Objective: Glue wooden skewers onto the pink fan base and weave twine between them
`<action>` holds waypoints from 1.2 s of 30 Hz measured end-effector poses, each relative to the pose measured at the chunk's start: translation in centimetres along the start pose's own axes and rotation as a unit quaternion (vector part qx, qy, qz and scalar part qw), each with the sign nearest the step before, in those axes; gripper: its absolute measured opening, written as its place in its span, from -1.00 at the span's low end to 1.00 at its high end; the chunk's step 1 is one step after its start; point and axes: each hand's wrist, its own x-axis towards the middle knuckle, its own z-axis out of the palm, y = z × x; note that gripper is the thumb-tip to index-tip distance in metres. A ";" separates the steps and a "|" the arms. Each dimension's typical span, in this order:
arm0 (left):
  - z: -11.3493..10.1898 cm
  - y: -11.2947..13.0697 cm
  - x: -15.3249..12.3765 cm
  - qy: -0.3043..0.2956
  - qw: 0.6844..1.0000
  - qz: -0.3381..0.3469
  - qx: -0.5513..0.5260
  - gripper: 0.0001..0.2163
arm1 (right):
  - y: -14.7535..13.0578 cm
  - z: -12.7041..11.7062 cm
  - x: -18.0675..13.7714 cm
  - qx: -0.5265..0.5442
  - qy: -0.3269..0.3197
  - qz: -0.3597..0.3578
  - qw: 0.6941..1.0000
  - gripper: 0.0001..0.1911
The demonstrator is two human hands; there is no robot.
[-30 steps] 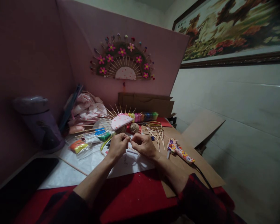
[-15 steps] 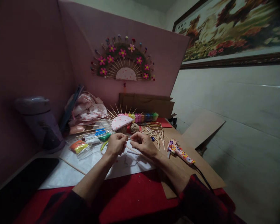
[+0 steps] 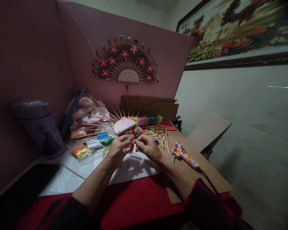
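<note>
My left hand point(image 3: 121, 147) and my right hand point(image 3: 148, 147) meet above the white sheet, fingertips almost touching. Each is closed in a pinch; whatever lies between the fingers is too small to make out. Just beyond them lies a half-round spotted pad point(image 3: 124, 126) with thin wooden sticks fanning out from it. A ball of twine point(image 3: 137, 131) sits right behind my fingertips. Bags of coloured clay, one of them green point(image 3: 107, 141), lie left of my left hand. To the right of my right hand are loose wooden sticks point(image 3: 163, 140).
A flowered glue gun point(image 3: 185, 156) with a black cord lies on cardboard point(image 3: 211, 174) at the right. A purple tumbler point(image 3: 42, 131) and a dark flat object point(image 3: 35, 177) stand and lie at the left. A finished flower fan point(image 3: 124, 56) hangs on the pink board behind.
My fingertips have risen slightly and drawn a little closer together. My left fingers have spread somewhat while the pinch stays. The objects on the table stay in place.
</note>
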 end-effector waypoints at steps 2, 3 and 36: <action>0.1 -0.2 0.0 -0.021 1.000 -0.010 -0.003 -0.66 | 0.0 0.1 0.0 0.022 0.007 0.011 1.000 -0.78; 0.2 -0.4 0.0 -0.019 1.000 -0.004 0.006 -0.66 | 0.1 0.2 0.0 0.032 0.006 0.016 0.999 -0.77; -0.4 0.4 0.6 0.072 0.996 0.049 0.000 -0.59 | -1.1 -1.1 0.0 -0.003 -0.198 0.109 0.974 -0.94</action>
